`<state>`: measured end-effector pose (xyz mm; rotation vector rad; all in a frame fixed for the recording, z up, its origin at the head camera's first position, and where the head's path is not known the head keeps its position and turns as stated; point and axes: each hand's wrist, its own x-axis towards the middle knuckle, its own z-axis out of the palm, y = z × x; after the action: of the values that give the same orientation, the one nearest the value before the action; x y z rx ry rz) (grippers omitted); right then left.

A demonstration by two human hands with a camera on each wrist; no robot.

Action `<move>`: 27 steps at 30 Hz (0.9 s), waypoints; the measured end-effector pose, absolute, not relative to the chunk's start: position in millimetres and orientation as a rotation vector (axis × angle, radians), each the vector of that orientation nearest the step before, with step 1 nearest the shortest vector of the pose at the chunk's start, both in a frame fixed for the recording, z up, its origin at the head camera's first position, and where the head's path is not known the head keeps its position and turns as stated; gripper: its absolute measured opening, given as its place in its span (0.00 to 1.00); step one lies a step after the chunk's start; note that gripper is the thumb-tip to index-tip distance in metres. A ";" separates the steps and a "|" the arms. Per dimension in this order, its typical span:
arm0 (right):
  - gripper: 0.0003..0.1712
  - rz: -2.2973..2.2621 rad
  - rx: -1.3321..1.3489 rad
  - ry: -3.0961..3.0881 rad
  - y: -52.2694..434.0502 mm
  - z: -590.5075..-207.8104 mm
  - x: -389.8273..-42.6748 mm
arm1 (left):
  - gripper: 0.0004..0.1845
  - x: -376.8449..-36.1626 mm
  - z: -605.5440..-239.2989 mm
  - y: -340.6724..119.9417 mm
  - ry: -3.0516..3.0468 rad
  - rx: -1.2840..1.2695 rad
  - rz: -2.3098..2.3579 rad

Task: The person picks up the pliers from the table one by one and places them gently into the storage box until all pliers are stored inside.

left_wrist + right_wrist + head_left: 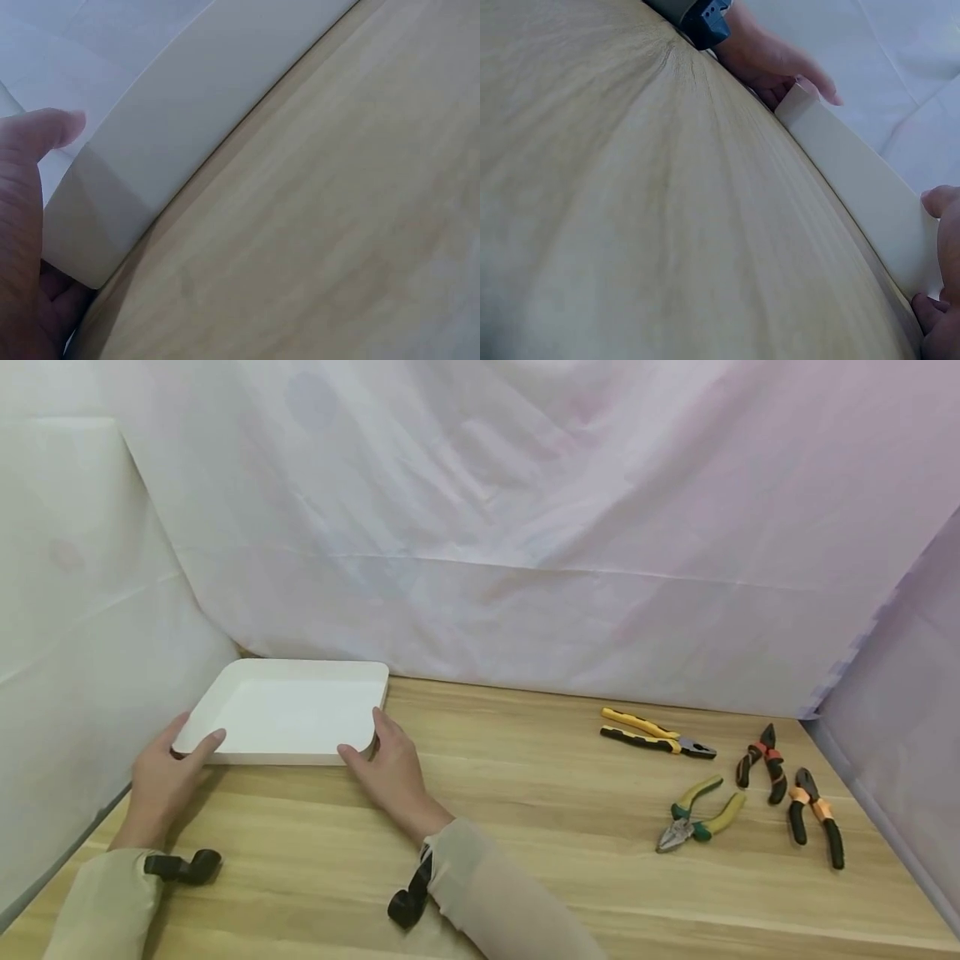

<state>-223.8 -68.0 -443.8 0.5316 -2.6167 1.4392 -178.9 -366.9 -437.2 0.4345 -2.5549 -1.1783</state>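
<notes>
A shallow white rectangular tray with rounded corners lies at the left of the wooden table, close to the back curtain. My left hand grips its near left corner, thumb over the rim and the other fingers around the side and underneath. At the near right corner my right hand holds the tray the same way, its thumb at the front rim. In the left wrist view the tray's front wall runs low along the tabletop. The right wrist view shows both hands at the two ends of that wall.
On the right of the table lie yellow-and-black pliers, green-and-yellow pliers, red-and-black pliers and orange-and-black pliers. A pale curtain hangs behind and along both sides.
</notes>
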 end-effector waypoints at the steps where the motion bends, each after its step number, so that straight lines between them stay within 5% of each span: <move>1: 0.44 1.436 0.534 -2.612 -66.9 -443.9 -224.1 | 0.44 -179.4 -437.0 -366.4 -2.564 0.425 -1.177; 27: 0.45 1.452 0.491 -2.605 -31.7 -443.4 -216.5 | 0.51 -182.4 -438.0 -352.0 -2.686 0.222 -1.048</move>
<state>-216.5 -31.7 -443.4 0.4911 -2.6047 1.4518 -182.4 -352.0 -438.0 0.2223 -2.6865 -1.0480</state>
